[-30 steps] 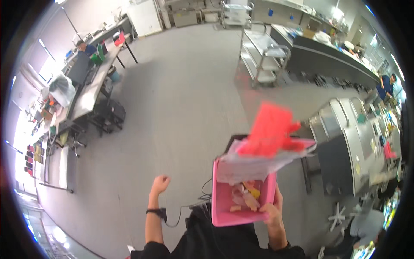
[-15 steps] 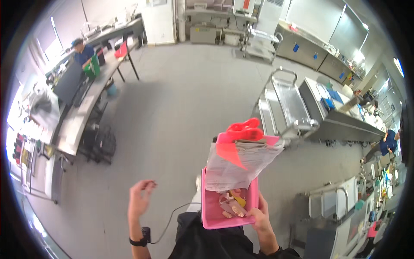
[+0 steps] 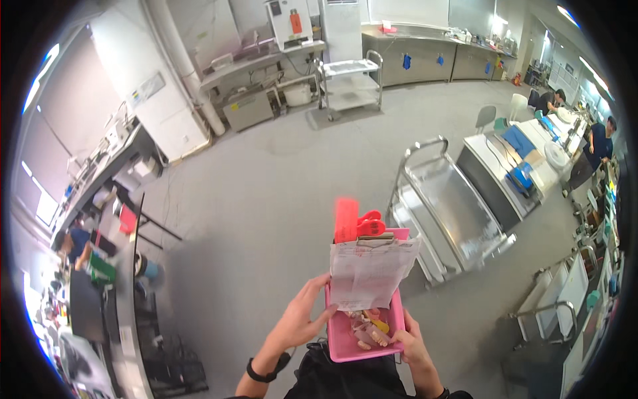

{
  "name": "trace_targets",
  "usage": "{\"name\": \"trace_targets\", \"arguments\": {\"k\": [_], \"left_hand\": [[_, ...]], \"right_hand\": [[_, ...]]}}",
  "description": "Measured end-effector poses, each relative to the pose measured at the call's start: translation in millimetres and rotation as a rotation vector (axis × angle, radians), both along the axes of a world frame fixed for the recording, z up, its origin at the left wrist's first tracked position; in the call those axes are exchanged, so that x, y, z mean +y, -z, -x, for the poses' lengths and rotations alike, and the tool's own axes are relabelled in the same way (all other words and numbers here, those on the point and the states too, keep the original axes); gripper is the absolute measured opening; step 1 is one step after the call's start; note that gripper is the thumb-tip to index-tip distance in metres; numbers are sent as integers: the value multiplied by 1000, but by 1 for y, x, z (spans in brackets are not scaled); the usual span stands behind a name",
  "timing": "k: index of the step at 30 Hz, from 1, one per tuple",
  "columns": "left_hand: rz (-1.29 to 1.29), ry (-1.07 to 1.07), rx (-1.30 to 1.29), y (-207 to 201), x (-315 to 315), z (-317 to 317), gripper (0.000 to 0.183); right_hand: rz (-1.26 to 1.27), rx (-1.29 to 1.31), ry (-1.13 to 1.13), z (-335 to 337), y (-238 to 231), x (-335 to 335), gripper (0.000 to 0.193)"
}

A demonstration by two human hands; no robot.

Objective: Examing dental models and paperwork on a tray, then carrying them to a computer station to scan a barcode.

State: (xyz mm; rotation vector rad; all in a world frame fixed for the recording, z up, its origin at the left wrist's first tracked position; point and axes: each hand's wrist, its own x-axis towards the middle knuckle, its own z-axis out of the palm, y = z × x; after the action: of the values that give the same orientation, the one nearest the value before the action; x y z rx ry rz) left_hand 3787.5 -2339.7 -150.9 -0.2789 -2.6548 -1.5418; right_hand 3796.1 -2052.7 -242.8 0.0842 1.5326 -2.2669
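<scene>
In front of my body I hold a pink plastic tray [image 3: 333, 346]. My right hand [image 3: 413, 340] grips its right wall near the lower corner, thumb over the rim. Against the left wall lies my left hand [image 3: 307, 318], fingers along the outside and thumb at the rim beside the papers. Printed paper sheets [image 3: 372, 272] stand up in the far part of the tray and hide what is behind them. Red plastic clips [image 3: 371, 224] stick up over their top edge. Inside lie tooth-shaped dental pieces [image 3: 379, 336] and a small yellow piece [image 3: 381, 326].
A steel trolley [image 3: 458, 206] stands ahead to the right, close to a white worktable [image 3: 495, 149]. Another trolley [image 3: 349, 83] is farther back. Trolleys with trays [image 3: 555, 302] stand at the right. A person [image 3: 591, 149] stands at the right; another [image 3: 78, 246] sits at the left desk.
My left hand has come from the left onto the tray's left side. The room has swung leftward in view. A red flap that hung over the papers now stands upright.
</scene>
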Motion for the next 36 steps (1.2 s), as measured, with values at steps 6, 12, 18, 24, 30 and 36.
{"name": "trace_targets", "arguments": {"k": [6,12,18,24,30,36], "left_hand": [[-16,-89,-35,5,-105,221,66],[-366,-161,-197,5,-187,424,63],[-348,13,-310,59,-237,684,67],[-156,181,-21,31,-204,984,65],[-75,366,471,-77,-77,1272,59],[-98,773,283,-104,50,1507,55]], "right_hand": [[-33,-16,-127,258,-14,-96,79],[-3,23,-107,495,-31,-193,74],[-64,66,16,706,12,-233,72],[-199,13,284,886,-37,-205,80],[-203,39,592,1041,-18,-135,80],[-194,119,530,1258,-13,-50,71]]}}
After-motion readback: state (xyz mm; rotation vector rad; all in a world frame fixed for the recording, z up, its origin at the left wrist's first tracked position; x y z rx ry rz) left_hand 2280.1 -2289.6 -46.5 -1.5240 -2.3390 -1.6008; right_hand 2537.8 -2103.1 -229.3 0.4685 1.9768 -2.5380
